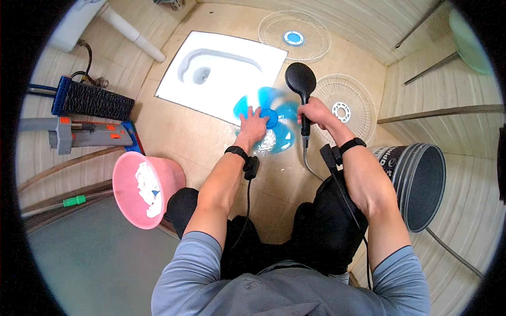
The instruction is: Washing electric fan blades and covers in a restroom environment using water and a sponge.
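My right hand [315, 112] is wrapped around the handle of a black shower head [300, 78]. A metal hose [306, 160] runs down from that handle. Below and to the left, a translucent blue fan blade [282, 138] lies wet at the edge of the squat toilet [221, 100], partly over the floor. My left hand [253, 125] rests on the blade with fingers spread, its thumb by the round blue hub [269, 118]. Some of the blade is blurred, and my hand covers part of it. Water glistens around it.
Two white fan grilles [272, 25] [361, 94] lie on the tiled floor beyond. A pink bucket [176, 173] with white crumpled material stands left, near brushes [99, 98]. On the right, a dark bucket [407, 173] lies tipped by the wall.
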Motion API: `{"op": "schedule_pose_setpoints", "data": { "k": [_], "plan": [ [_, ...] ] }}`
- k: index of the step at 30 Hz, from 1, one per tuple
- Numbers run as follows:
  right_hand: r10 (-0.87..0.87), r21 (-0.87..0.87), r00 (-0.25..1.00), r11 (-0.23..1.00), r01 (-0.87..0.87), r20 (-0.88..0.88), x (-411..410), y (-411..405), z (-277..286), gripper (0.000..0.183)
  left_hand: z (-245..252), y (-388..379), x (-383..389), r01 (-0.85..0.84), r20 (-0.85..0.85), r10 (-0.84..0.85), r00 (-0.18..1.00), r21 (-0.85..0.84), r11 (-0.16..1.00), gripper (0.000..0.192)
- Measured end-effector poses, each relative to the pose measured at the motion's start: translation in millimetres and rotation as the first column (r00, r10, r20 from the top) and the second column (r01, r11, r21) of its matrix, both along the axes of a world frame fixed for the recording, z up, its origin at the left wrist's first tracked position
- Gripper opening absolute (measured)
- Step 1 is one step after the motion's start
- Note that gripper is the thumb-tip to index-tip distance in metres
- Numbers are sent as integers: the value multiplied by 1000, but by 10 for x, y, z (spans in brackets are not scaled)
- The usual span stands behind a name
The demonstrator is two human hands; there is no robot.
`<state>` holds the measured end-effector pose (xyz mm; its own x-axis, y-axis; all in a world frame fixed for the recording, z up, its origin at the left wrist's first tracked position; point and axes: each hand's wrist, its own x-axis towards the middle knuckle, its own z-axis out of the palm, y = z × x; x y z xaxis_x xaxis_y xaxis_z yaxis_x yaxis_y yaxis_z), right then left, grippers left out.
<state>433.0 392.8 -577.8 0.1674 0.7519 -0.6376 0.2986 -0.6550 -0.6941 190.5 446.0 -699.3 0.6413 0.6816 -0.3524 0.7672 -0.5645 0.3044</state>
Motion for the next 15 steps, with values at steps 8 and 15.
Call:
{"op": "schedule_pose_setpoints", "data": {
  "k": [8, 15],
  "plan": [
    [-7, 25, 1000, 1000, 7, 1, 68, 24, -165, 13, -13, 43, 115, 20, -35, -19, 999, 56, 998, 36],
    [-31, -7, 999, 1000, 30, -26, 77, 53, -220, 10, 7, 50, 115, 33, -47, -30, 998, 67, 997, 37]
  ]
}}
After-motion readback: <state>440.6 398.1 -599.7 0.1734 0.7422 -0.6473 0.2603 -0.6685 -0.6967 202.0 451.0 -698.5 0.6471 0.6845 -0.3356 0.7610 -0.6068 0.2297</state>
